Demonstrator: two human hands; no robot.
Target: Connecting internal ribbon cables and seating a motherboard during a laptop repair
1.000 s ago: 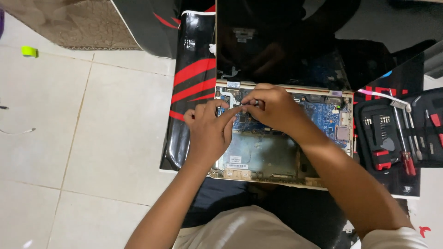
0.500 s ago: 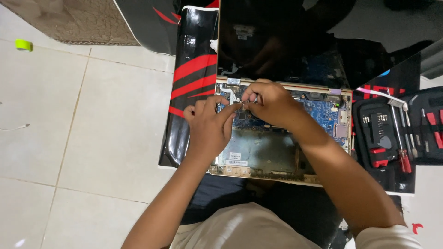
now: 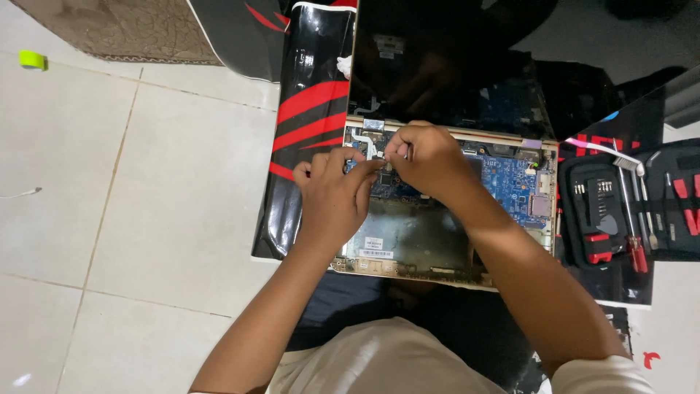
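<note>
An opened laptop (image 3: 408, 252) lies on a black and red mat (image 3: 310, 109), its blue circuit board (image 3: 510, 182) and grey metal plate exposed, with the dark screen (image 3: 445, 66) standing behind. My left hand (image 3: 332, 193) rests on the board's upper left area, fingertips pinched together. My right hand (image 3: 426, 157) meets it there, fingers closed on a small part or tool too hidden to identify. Both hands touch near a white cable by the left hinge.
An open black tool case (image 3: 627, 211) with red-handled screwdrivers and bits lies right of the laptop. Pale floor tiles (image 3: 146, 204) spread to the left, with a brown rug (image 3: 124, 29) at the top and a small yellow-green object (image 3: 32, 60) at the far left.
Both hands stay on the same spot of the board with only slight finger shifts. The view has drifted a little.
</note>
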